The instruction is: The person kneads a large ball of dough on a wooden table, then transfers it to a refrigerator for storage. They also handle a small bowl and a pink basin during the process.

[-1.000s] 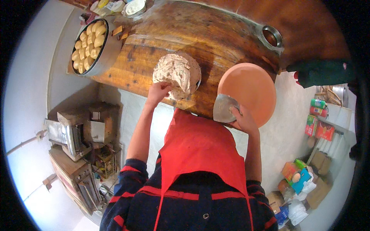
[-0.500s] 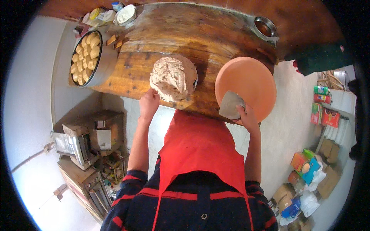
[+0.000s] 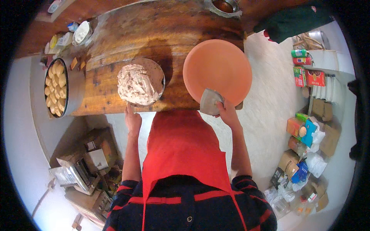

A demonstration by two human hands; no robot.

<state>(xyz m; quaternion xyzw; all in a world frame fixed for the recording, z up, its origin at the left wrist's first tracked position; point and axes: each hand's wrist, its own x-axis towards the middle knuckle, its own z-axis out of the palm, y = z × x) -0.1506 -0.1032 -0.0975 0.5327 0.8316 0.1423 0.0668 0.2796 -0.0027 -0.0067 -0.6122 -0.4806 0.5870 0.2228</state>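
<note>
A person in a red apron (image 3: 185, 150) stands at a worn wooden table (image 3: 162, 34). The right hand (image 3: 227, 113), fingers clamped on a metal dough scraper (image 3: 210, 102), sits at the five o'clock edge of an orange plastic basin (image 3: 217, 71). At nine o'clock from the basin, a mound of dough (image 3: 138, 84) lies on a round board. The left hand (image 3: 133, 119), fingers together, rests just below it, at six o'clock.

Worn brown wooden worktable (image 3: 162, 27) on pale speckled floor (image 3: 269, 111); cardboard boxes and coloured packets (image 3: 308, 154) stacked at right; metal machine (image 3: 81, 169) lower left.
</note>
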